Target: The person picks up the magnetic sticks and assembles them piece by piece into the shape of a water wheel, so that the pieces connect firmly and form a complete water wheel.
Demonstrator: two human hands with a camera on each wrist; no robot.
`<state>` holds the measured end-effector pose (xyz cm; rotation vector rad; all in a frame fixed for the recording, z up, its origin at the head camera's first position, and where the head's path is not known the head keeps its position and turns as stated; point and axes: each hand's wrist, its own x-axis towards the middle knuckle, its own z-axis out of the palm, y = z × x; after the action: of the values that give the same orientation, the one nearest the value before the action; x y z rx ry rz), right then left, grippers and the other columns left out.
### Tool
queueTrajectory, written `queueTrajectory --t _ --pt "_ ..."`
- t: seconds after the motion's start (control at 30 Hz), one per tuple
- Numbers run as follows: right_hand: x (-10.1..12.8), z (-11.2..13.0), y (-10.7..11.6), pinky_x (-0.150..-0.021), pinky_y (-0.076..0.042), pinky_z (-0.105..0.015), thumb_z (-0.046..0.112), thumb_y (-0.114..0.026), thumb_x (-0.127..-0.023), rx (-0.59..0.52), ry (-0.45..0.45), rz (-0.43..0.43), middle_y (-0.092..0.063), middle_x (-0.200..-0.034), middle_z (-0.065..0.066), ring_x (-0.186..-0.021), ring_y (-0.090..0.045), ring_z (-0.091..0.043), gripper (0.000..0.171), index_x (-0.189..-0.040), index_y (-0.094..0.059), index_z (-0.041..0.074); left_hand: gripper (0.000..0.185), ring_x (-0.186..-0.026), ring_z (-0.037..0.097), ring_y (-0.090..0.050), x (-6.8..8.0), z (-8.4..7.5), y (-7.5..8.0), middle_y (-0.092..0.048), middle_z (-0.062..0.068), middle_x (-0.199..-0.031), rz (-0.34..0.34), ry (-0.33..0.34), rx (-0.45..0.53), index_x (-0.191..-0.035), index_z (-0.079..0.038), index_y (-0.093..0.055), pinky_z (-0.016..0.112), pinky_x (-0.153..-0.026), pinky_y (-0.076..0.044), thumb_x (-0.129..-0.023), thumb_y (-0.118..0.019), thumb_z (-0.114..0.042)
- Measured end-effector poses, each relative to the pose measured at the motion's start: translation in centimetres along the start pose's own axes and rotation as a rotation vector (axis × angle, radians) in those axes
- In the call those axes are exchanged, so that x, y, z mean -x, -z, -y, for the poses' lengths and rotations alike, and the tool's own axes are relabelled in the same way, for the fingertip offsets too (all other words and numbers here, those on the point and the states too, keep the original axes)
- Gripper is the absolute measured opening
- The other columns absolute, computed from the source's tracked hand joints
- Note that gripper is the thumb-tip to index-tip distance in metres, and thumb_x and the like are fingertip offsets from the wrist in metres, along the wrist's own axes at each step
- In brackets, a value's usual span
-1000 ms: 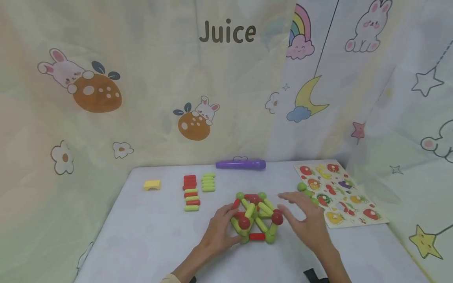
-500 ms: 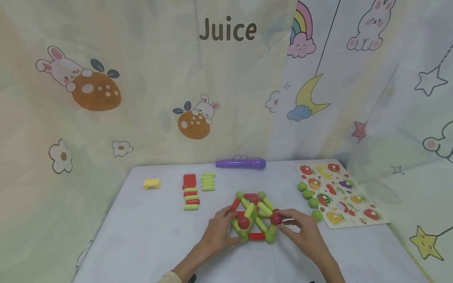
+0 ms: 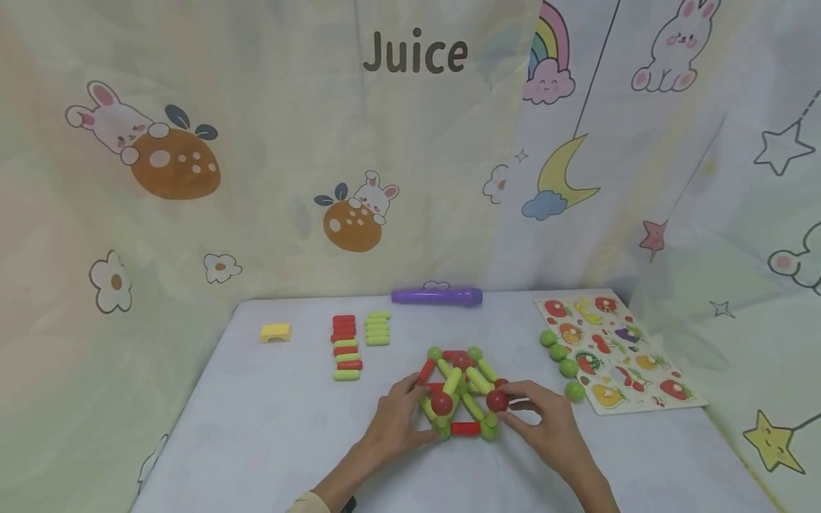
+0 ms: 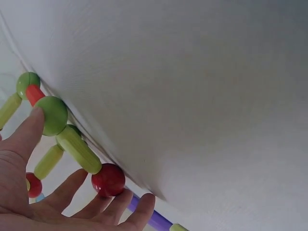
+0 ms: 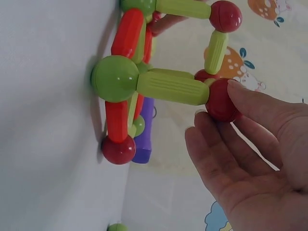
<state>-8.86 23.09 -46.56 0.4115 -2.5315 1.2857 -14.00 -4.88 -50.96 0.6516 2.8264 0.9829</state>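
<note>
Between both hands stands the frame of green and red plastic rods and balls (image 3: 463, 393) on the white table (image 3: 256, 442). The left hand (image 3: 393, 422), fingers loosely spread, steadies its near side. The right hand (image 3: 546, 427) pinches a red ball (image 3: 497, 401) at the frame's corner with thumb and fingertips.

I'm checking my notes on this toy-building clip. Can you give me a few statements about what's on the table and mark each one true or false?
1. Both hands touch the rod-and-ball structure. True.
2. The purple tube lies at the table's near edge. False: it lies at the far edge.
3. The right hand touches a red ball. True.
4. The loose green balls sit left of the structure. False: they sit to its right, beside the fruit puzzle board.
5. The left hand holds the yellow block. False: the block lies apart.
</note>
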Motion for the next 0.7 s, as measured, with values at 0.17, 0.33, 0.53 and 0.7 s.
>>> queueTrajectory --t 0.17,0.33,0.53,0.7 --pt "0.0 -0.7 0.6 -0.084 -0.065 -0.037 0.004 -0.093 -0.081 -0.006 0.013 0.016 -0.079 -0.119 0.001 -0.102 -0.075 -0.015 0.05 -0.127 -0.074 0.013 0.079 -0.154 0.037 -0.04 0.0 0.4 2.0 -0.041 0.015 -0.168 0.117 -0.004 0.047 -0.149 -0.013 -0.062 0.067 -0.115 -0.044 -0.081 -0.097 -0.031" --pt "0.2 -2.2 1.1 -0.086 -0.064 -0.034 0.015 -0.094 -0.084 -0.002 -0.135 0.109 -0.078 -0.118 0.001 -0.105 -0.073 -0.022 0.048 -0.127 -0.074 0.011 0.068 -0.148 0.038 -0.048 -1.6 2.3 6.1 -0.054 0.014 -0.158 0.127 0.023 0.102 -0.148 -0.011 -0.062 0.063 -0.113 -0.048 -0.086 -0.092 -0.016" --pt "0.5 -3.9 -0.7 -0.078 -0.062 -0.026 0.019 -0.097 -0.08 0.078 -0.193 0.185 -0.076 -0.105 0.003 -0.093 -0.071 -0.016 0.039 -0.112 -0.076 0.013 0.039 -0.135 0.038 -0.06 -5.3 5.5 8.6 -0.067 0.019 -0.138 -0.117 0.087 -0.12 -0.134 0.001 -0.068 0.054 -0.113 -0.051 -0.097 -0.076 0.0" --pt "0.8 -4.0 -2.4 -0.072 -0.06 -0.022 0.016 -0.099 -0.075 0.123 -0.191 0.14 -0.073 -0.092 0.01 -0.085 -0.068 -0.009 0.033 -0.1 -0.077 0.017 0.036 -0.135 0.037 -0.061 -7.0 7.1 9.0 -0.067 0.022 -0.14 -0.082 0.159 -0.25 -0.136 0.006 -0.068 0.052 -0.114 -0.05 -0.101 -0.068 0.004"
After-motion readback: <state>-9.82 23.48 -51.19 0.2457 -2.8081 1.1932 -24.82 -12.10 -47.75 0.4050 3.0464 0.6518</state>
